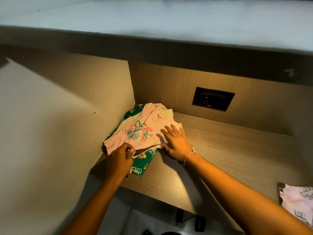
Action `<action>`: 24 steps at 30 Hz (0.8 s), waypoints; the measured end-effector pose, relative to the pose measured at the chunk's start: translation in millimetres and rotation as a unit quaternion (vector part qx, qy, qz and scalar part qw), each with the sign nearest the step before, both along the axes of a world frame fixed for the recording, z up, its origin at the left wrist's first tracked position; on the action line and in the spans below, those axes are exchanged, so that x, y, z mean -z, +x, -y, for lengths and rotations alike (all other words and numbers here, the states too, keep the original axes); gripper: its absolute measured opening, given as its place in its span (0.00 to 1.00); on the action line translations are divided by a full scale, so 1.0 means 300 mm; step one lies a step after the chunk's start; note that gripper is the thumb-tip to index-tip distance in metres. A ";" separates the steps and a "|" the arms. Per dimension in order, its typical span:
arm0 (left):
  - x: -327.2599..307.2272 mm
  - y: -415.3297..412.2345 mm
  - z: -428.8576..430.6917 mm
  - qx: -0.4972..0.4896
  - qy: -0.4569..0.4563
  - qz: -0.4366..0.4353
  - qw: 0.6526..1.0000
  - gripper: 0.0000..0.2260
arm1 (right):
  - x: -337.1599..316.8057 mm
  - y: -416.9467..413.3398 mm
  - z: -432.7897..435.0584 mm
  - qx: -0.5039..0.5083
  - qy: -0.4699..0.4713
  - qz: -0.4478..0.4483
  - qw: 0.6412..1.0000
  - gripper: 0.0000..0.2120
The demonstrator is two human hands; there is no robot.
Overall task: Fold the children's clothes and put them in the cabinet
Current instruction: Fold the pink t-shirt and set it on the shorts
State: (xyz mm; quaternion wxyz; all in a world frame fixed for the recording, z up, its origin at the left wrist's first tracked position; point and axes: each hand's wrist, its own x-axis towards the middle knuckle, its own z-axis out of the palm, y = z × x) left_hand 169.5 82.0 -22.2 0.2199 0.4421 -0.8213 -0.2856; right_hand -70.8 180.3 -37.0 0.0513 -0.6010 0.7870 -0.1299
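A pale pink child's top (144,128) with a red and green flower print lies on a small pile in the left back corner of a wooden cabinet shelf (220,150). Under it are a cream garment (166,111) and a green printed garment (144,165). My left hand (120,158) pinches the pink top's near hem, fingers closed on the cloth. My right hand (176,141) lies flat with fingers spread on the top's right side, pressing it down.
The shelf's left side wall (110,82) stands close to the pile. A black socket plate (213,98) sits in the back panel. Another pink printed garment (298,200) lies at the shelf's right front edge. A white countertop (152,19) runs above.
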 end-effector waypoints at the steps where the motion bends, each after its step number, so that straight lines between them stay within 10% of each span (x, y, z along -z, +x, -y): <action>1: -0.025 -0.006 0.005 0.005 -0.020 -0.003 1.000 0.04 | -0.003 0.021 0.008 -0.012 -0.031 -0.018 0.999 0.33; 7: -0.209 -0.062 -0.006 0.052 -0.165 -0.014 0.985 0.12 | -0.031 0.089 0.118 0.093 -0.033 -0.012 0.995 0.25; 12: -0.325 -0.013 0.009 0.017 -0.213 -0.057 0.975 0.16 | -0.112 -0.032 -0.012 0.187 -0.238 0.127 0.945 0.08; 16: -0.426 -0.011 -0.007 0.041 -0.207 -0.113 0.971 0.16 | -0.285 -0.073 -0.153 0.148 -0.346 0.211 0.902 0.14; 24: -0.639 -0.204 -0.025 0.211 0.097 -0.151 0.961 0.06 | -0.674 -0.198 -0.518 0.152 -0.363 0.285 0.874 0.25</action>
